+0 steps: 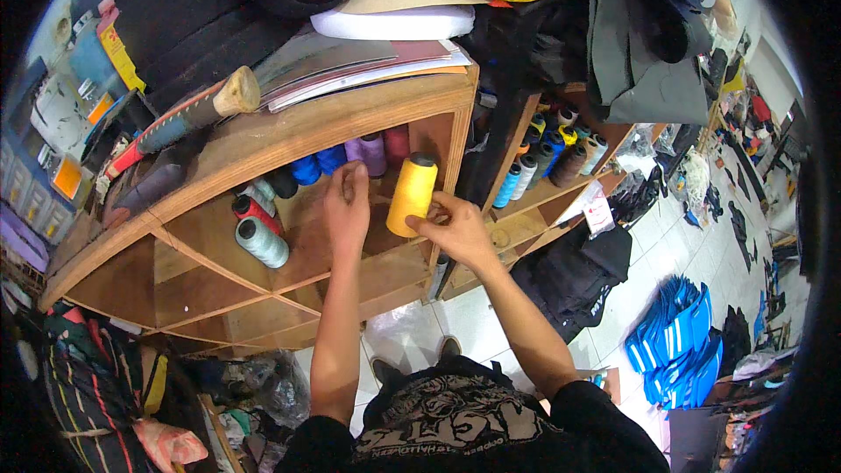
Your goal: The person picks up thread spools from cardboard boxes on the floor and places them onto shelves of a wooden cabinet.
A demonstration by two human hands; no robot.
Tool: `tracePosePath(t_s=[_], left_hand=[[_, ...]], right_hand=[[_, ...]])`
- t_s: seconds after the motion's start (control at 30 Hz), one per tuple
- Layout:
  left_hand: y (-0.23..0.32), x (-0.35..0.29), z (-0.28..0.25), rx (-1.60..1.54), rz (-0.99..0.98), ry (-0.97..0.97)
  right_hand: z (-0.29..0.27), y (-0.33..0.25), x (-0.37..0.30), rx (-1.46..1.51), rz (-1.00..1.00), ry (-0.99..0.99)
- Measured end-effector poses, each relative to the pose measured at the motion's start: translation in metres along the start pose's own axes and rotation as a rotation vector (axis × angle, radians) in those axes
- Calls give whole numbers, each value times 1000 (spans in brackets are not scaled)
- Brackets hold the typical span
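In my right hand (pixel 458 229) is a yellow cone of sewing thread (pixel 412 197), tilted slightly, with its dark core end up. My thumb and fingers grip its lower right side, in front of the wooden shelf. To the left of the cone, my left hand (pixel 348 201) is raised with its fingers drawn together; anything between the fingertips is too small to make out. Behind it, blue thread cones (pixel 331 159), a purple cone (pixel 372 154) and a dark red cone (pixel 397 144) stand in the compartment. Further left are a pale green cone (pixel 262 243) and a red cone (pixel 256 214).
The wooden shelf (pixel 236 158) bears papers (pixel 377 79), a wooden-handled tool (pixel 188 118) and fabric. More thread cones fill a second shelf (pixel 561 182) on the right. Black cloth (pixel 574 276) and blue striped bundles (pixel 673 342) lie on the tiled floor.
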State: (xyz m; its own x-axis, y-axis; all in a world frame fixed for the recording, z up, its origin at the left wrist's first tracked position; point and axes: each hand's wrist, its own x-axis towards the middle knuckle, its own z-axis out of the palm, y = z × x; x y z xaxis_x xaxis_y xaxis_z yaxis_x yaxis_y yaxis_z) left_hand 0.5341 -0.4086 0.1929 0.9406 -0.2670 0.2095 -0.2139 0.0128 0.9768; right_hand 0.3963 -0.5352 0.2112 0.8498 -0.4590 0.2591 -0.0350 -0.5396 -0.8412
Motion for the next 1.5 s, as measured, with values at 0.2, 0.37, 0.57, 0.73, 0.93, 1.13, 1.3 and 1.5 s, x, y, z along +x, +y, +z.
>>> tracePosePath(t_s=[0.2, 0.37, 0.57, 0.73, 0.93, 1.13, 1.3, 1.5], left_hand=[[81, -59, -32, -10, 134, -467], [74, -63, -53, -653, -177, -466], [77, -65, -84, -848, -159, -516], [86, -78, -91, -701, -128, -384], [72, -83, -117, -794, -114, -329], [72, -88, -124, -888, -111, -225], [78, -104, -119, -719, -142, -617], [71, -119, -87, 505, -216, -792]], right_hand=[[-12, -33, -11, 186, -159, -85], [19, -26, -23, 682, -16, -349], [21, -28, -35, 771, 92, -453], [5, -23, -42, 796, 56, -434], [-7, -28, -39, 795, 94, -290], [-9, -11, -42, 822, 204, -352], [4, -4, -26, 687, 326, -418], [9, -57, 14, -305, -545, -345]])
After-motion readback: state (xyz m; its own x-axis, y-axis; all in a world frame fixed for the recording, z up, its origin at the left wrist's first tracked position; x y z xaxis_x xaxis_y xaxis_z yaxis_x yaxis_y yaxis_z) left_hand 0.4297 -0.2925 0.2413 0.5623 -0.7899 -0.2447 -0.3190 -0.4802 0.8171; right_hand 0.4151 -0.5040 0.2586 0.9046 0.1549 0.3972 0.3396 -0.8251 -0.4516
